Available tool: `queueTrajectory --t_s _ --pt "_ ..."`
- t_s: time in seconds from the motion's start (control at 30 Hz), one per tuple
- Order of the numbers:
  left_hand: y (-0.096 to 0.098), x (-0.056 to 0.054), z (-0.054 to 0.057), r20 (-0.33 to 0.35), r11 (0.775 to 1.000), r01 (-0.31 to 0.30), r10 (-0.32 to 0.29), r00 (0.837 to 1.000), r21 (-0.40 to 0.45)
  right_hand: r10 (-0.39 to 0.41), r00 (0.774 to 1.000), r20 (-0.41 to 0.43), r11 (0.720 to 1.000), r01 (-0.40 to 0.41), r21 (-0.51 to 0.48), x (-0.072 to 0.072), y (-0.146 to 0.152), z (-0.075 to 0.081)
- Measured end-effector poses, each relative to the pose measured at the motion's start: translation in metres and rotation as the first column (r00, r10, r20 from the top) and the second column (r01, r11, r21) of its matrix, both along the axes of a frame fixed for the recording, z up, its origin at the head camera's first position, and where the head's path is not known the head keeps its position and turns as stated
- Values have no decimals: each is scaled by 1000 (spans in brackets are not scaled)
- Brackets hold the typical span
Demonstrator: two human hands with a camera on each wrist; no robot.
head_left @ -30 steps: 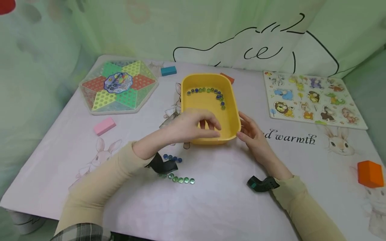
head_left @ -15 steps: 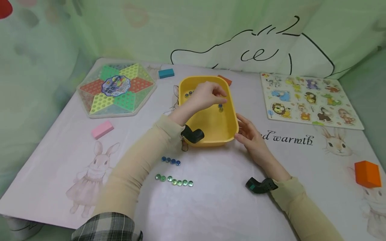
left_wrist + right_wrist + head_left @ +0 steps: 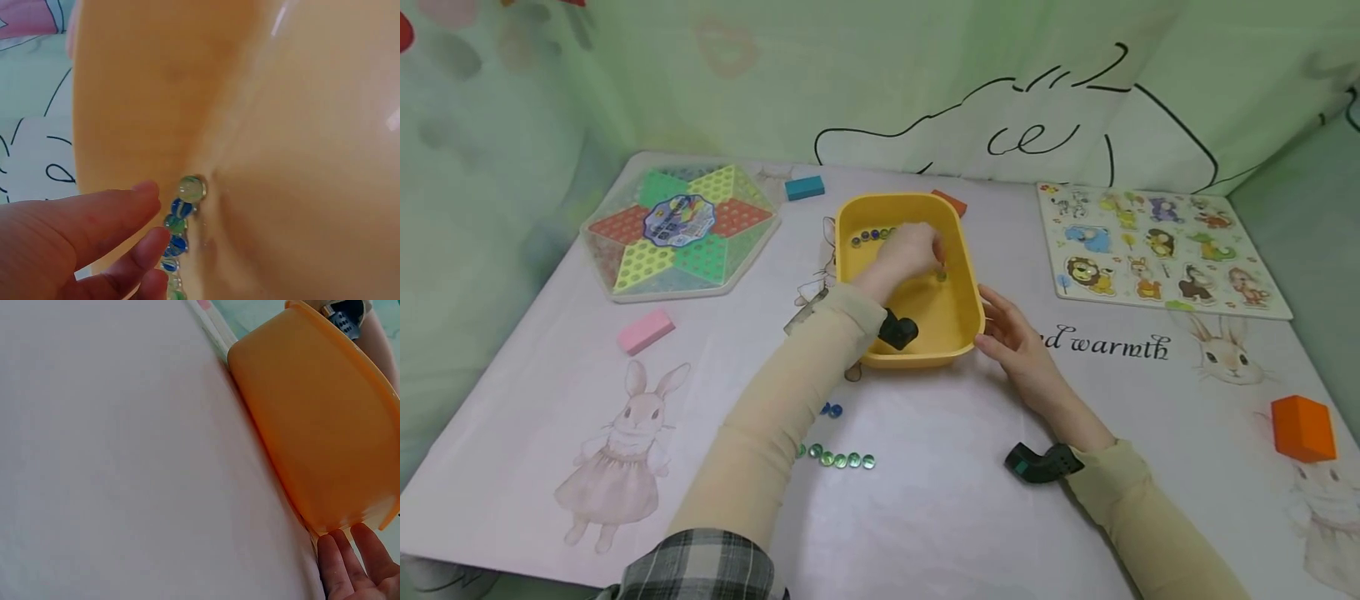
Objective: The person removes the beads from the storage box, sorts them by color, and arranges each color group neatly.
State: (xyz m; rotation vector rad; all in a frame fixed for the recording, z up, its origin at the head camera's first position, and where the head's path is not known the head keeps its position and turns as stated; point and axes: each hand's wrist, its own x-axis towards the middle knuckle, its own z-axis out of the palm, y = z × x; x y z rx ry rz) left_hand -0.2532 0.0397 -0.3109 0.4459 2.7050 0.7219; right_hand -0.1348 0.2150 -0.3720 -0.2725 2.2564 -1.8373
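In the head view my left hand (image 3: 910, 250) reaches into the yellow plastic tub (image 3: 917, 361), hiding part of the row of glass marbles (image 3: 865, 236) along its far and right inner sides. The left wrist view shows a yellowish-green marble (image 3: 190, 188) at the row's end, with blue and green ones behind it. The thumb and fingers stay a little apart beside that row, and I see nothing pinched between them. My right hand (image 3: 1021, 354) touches the tub's near right corner from outside; in the right wrist view its fingertips (image 3: 359, 531) lie against the tub wall.
On the table in front of the tub lie green flat glass beads (image 3: 841, 460) and blue ones (image 3: 836, 411), partly behind the left sleeve. Around stand a hexagonal Chinese checkers board (image 3: 681, 225), an animal puzzle board (image 3: 1157, 250), and pink (image 3: 646, 331), blue (image 3: 805, 188) and orange (image 3: 1303, 427) blocks.
My left hand has gone from the near side of the tub to the marbles at its far right. The right hand keeps its place at the tub's corner. The view has shifted slightly.
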Motion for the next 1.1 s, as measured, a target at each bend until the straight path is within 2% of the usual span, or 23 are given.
queueTrajectory --t_s 0.1,0.3,0.57,0.73,0.9,1.1 --pt "0 -1 -2 5 998 16 -15 1000 -53 -2 1000 12 1000 2 -2 0 -1 1" --pt "1 0 -7 4 996 23 -23 1000 -84 -4 1000 14 1000 4 -2 0 -1 2" --pt "9 2 -9 0 984 53 -53 999 -172 -4 1000 9 1000 3 1 1 -1 2" --pt "13 5 -11 -21 976 40 -45 999 -212 6 1000 -2 1000 -6 -14 2 -1 1" --pt "14 7 -11 -21 974 21 -26 999 -226 2 1000 -7 1000 -2 -10 1 -1 0" --pt "9 9 -4 -4 976 46 -48 999 -212 3 1000 -8 1000 -3 -16 1 0 0"
